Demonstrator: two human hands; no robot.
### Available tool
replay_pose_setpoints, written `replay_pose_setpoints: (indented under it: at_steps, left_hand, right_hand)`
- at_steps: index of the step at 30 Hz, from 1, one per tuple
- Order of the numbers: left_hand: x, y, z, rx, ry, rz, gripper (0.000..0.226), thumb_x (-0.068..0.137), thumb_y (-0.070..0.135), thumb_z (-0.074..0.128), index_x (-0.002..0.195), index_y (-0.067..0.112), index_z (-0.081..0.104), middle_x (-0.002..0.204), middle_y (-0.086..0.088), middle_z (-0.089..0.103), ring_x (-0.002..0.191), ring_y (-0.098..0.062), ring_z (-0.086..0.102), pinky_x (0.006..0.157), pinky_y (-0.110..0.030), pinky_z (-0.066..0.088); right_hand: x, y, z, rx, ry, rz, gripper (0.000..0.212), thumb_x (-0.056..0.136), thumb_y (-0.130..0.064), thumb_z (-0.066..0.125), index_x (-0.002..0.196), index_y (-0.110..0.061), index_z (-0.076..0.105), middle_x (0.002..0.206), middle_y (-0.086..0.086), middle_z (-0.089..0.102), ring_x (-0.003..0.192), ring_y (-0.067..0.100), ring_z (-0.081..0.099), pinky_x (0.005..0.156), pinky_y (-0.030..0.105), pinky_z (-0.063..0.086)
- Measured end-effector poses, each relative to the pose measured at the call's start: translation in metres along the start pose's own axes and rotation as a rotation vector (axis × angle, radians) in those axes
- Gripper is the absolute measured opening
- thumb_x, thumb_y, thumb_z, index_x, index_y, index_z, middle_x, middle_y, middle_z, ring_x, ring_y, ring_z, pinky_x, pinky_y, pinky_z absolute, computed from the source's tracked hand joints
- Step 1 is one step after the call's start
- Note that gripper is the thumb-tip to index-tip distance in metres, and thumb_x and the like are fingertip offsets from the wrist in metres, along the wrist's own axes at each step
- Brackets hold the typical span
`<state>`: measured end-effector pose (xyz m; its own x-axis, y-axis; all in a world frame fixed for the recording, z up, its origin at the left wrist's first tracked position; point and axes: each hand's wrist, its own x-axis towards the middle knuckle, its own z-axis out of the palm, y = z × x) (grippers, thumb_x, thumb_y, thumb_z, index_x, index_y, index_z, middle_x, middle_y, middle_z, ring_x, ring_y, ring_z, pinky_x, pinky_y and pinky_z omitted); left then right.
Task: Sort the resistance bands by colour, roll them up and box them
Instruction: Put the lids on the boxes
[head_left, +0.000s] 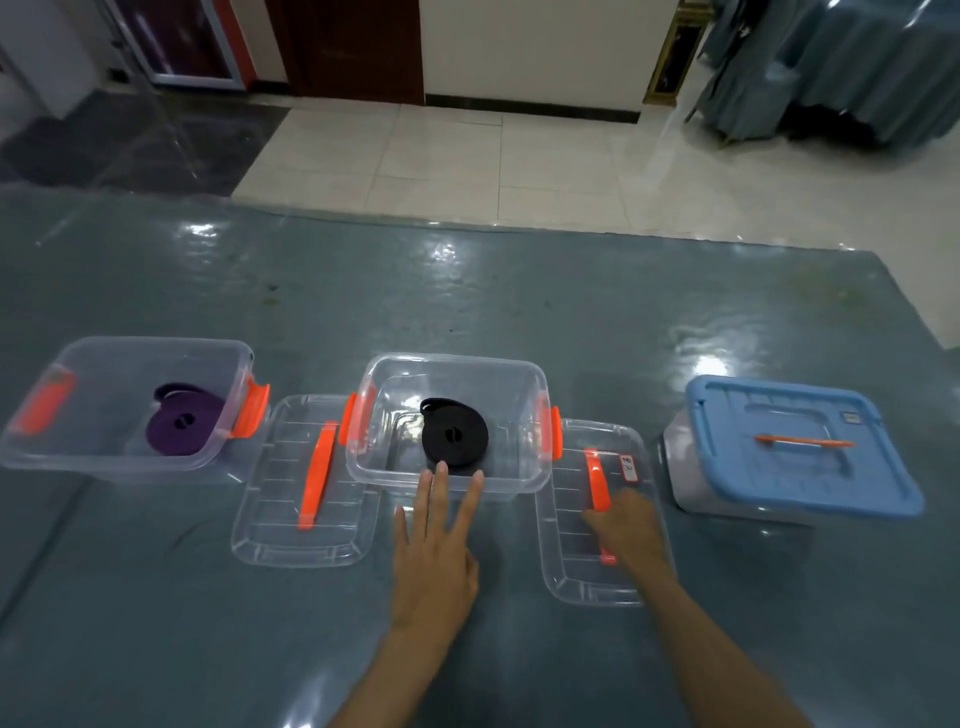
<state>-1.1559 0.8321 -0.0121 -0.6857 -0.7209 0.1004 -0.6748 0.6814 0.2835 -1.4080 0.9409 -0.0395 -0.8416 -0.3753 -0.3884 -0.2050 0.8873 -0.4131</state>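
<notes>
Bands sit rolled and boxed: a black coil (454, 435) in the middle clear box (524, 480), a purple coil (182, 425) in the left box (47, 457). Left hand (434, 558) lies spread and empty at the middle box's near wall; right hand (628, 525) rests on the clear lid (587, 587), its grip unclear. Lifted carelessly, that lid could catch the box. Its small sticker (628, 468) is unreadable.

At nine o'clock a clear box (93, 415) with orange latches (253, 406) holds a purple rolled band (182, 428). At the centre, a clear box (457, 374) holds a black rolled band (455, 434). Two clear lids (270, 525) carry orange handles (318, 475). At three o'clock sits a light blue lid (800, 447). The table cover (519, 291) is glossy grey-blue.
</notes>
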Motion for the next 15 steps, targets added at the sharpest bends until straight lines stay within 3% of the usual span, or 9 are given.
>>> replay_pose_setpoints:
  at_steps: [6, 10, 13, 15]
  left_hand:
    - [-0.002, -0.001, 0.003, -0.040, -0.006, -0.008, 0.115, 0.078, 0.008, 0.072, 0.166, 0.034, 0.004, 0.175, -0.010, -0.001, 0.161, -0.034, 0.001, 0.122, -0.062, 0.029]
    - [0.000, -0.002, 0.001, -0.052, -0.005, 0.007, 0.114, 0.078, 0.007, 0.071, 0.167, 0.033, 0.004, 0.175, -0.010, 0.000, 0.161, -0.034, 0.002, 0.121, -0.063, 0.031]
    - [-0.001, -0.003, -0.003, -0.049, -0.007, 0.025, 0.113, 0.077, 0.007, 0.073, 0.167, 0.032, 0.010, 0.175, -0.010, 0.005, 0.161, -0.034, 0.007, 0.123, -0.060, 0.024]
    - [0.001, -0.008, -0.006, -0.047, -0.021, 0.041, 0.105, 0.080, 0.010, 0.072, 0.166, 0.033, 0.016, 0.174, -0.010, 0.011, 0.161, -0.032, 0.011, 0.123, -0.059, 0.018]
  right_hand:
    - [-0.048, 0.022, -0.014, 0.206, 0.046, 0.011, 0.020, 0.076, -0.026, 0.079, 0.073, -0.014, 0.063, 0.065, 0.001, 0.066, 0.057, 0.013, 0.062, 0.048, 0.027, 0.038]
    - [-0.075, 0.036, -0.018, 0.389, 0.097, 0.059, 0.016, 0.077, -0.019, 0.080, 0.084, -0.015, 0.067, 0.074, 0.000, 0.070, 0.062, 0.016, 0.069, 0.056, 0.036, 0.060]
    - [-0.088, 0.032, -0.025, 0.452, 0.118, -0.008, 0.015, 0.079, -0.012, 0.078, 0.090, -0.014, 0.068, 0.077, 0.000, 0.070, 0.065, 0.019, 0.068, 0.051, 0.026, 0.054]
    - [-0.091, 0.019, -0.033, 0.408, 0.140, -0.095, 0.016, 0.078, -0.018, 0.080, 0.085, -0.022, 0.067, 0.075, -0.005, 0.069, 0.070, 0.019, 0.068, 0.059, 0.026, 0.050]
